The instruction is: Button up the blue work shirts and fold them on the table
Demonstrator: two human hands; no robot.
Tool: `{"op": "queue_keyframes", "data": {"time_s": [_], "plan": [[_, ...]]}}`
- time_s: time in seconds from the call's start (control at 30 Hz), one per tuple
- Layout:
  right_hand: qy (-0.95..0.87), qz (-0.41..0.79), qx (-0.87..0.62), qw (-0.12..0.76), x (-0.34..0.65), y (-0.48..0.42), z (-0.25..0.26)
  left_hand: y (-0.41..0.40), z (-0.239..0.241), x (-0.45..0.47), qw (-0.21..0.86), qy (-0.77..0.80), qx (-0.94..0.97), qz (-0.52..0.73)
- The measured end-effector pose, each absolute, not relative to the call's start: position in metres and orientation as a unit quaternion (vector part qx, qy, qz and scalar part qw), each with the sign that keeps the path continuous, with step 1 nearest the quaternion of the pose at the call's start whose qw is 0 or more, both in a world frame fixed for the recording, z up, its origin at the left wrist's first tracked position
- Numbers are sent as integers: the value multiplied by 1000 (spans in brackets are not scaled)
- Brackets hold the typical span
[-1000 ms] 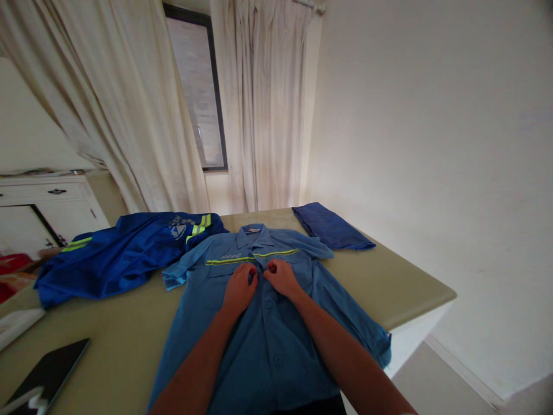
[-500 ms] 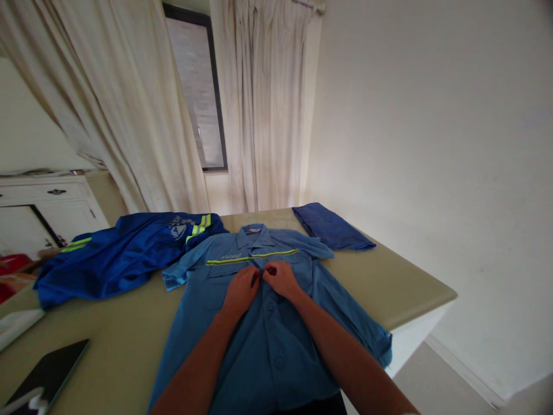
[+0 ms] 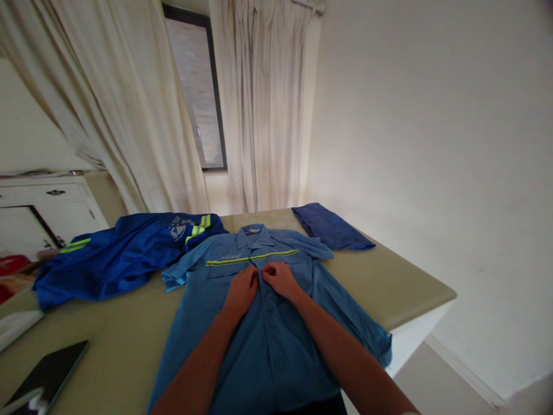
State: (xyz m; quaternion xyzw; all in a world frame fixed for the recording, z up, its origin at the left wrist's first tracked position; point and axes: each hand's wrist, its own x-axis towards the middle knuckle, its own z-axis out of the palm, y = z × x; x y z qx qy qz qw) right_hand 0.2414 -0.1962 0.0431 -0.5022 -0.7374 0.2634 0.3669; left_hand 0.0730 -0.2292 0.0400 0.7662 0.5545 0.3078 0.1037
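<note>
Shirt [image 3: 254,346] lies front up on the table [image 3: 401,285], collar [image 3: 253,233] away from you, lower part toward you. Both your hands are at the placket [image 3: 265,331], just below the yellow stripe [image 3: 276,253]. Left hand [image 3: 242,289]: fingers curled, thumb and fingertips pinching shirt cloth at the front opening. Right hand [image 3: 280,279]: same pinch, just beside it. Whether a button sits under your fingertips cannot be told. Lower button [image 3: 279,362] shows clear of both hands. Step in hand, as judged: work on one chest-level fastening, probably its button and hole. Next move seems to call for holding both placket edges level, one hand steadying cloth while the other's fingertips work the button without dragging the front askew.
</note>
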Motion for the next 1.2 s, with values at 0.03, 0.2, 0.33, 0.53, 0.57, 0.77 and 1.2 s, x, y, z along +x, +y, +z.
{"op": "queue_keyframes", "data": {"time_s": [0.03,0.2,0.33,0.53,0.57,0.77,1.2], "plan": [[-739,268,-498,365,242,-195,42,-229,40,73,113,553,764,313],[-752,273,-479,361,244,-194,37,-226,39,70,146,533,759,343],[-768,271,-458,357,245,-196,39,-227,40,69,188,530,731,385],[-797,193,-468,331,244,-200,47,-225,39,72,231,523,685,451],[-797,186,-471,328,244,-201,48,-224,38,72,233,528,681,450],[-802,167,-479,314,242,-204,50,-218,33,69,263,555,654,441],[-812,143,-479,301,237,-208,52,-208,25,64,353,556,596,461]]}}
